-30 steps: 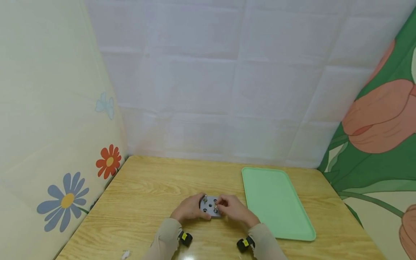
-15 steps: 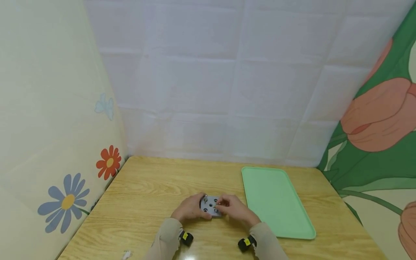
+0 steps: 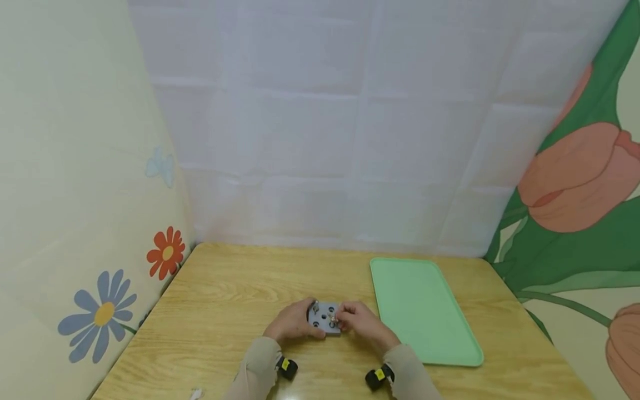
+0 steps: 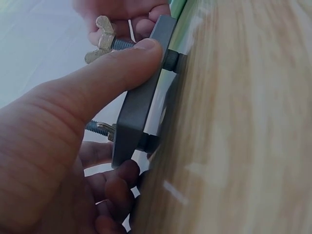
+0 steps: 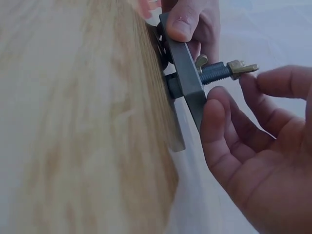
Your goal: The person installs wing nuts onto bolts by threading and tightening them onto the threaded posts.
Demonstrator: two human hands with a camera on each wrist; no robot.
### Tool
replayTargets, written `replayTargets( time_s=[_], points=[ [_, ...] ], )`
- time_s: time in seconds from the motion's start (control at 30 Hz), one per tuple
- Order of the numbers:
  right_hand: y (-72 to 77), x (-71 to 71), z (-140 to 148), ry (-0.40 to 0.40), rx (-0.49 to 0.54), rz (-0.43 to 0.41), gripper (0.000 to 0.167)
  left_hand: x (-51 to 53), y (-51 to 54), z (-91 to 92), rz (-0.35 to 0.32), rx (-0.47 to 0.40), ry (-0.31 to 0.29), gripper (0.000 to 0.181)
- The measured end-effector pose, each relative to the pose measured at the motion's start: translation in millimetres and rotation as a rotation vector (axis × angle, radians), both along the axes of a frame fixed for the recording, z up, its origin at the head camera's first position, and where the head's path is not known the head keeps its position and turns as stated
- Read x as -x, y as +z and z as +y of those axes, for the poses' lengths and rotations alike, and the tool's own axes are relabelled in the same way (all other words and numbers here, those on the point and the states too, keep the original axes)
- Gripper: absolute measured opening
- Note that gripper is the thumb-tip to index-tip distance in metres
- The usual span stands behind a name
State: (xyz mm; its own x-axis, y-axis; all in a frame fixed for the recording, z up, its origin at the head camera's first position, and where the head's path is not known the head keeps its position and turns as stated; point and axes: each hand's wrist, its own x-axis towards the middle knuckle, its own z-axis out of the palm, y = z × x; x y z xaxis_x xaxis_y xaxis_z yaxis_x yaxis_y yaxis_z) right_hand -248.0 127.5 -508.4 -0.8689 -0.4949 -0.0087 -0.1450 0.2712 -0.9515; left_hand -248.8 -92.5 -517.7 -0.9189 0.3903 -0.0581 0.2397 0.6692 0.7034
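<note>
My left hand (image 3: pixel 292 321) grips a small grey square plate (image 3: pixel 323 309) by its left side, thumb along the near edge. Bolts pass up through the plate, their dark heads on the underside beside the table. One threaded bolt (image 5: pixel 214 73) carries a brass wing nut (image 5: pixel 242 69) near its top end. At one wing are the thumb and index fingertips of my right hand (image 5: pixel 263 141), while its other curled fingers lie against the plate's edge. Another wing nut (image 4: pixel 112 131) sits low on a second bolt (image 4: pixel 97 127), close to the plate.
A light green tray (image 3: pixel 425 311) lies on the wooden table (image 3: pixel 240 289) to the right of my hands. Near the front left is a small white scrap (image 3: pixel 196 394). White cloth (image 3: pixel 300 139) hangs behind the table, with patterned cloths at both sides.
My right fingers have shifted slightly right, leaving more of the wing nut showing. The left hand and plate hold nearly the same place.
</note>
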Motion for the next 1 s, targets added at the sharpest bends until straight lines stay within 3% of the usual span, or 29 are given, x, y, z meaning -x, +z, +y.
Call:
replayTargets(
  time_s=[0.1,0.2,0.33,0.57,0.8,1.0],
  points=[
    [-1.0,1.2,1,0.028,0.015,-0.021,0.011,0.0,-1.3,-0.3,-0.007,-0.007,0.003,0.093],
    [-1.6,2.5,1,0.068,0.018,-0.021,0.025,0.3,-1.4,-0.9,-0.013,-0.014,0.006,0.092],
    [-3.3,3.7,1,0.102,-0.002,-0.039,0.031,0.0,-2.4,-1.5,-0.02,-0.016,0.006,0.093],
    [-5.4,2.8,0,0.083,-0.042,-0.034,0.023,0.9,-7.0,-1.5,-0.013,-0.002,-0.004,0.091],
    [15.1,-9.0,-5,0.078,-0.025,0.026,0.013,1.0,-6.0,-1.0,0.011,-0.004,-0.014,0.09],
    [7.7,-1.4,-5,0.063,-0.015,0.015,0.015,0.8,-2.8,-0.2,0.025,0.007,-0.016,0.089]
  ],
)
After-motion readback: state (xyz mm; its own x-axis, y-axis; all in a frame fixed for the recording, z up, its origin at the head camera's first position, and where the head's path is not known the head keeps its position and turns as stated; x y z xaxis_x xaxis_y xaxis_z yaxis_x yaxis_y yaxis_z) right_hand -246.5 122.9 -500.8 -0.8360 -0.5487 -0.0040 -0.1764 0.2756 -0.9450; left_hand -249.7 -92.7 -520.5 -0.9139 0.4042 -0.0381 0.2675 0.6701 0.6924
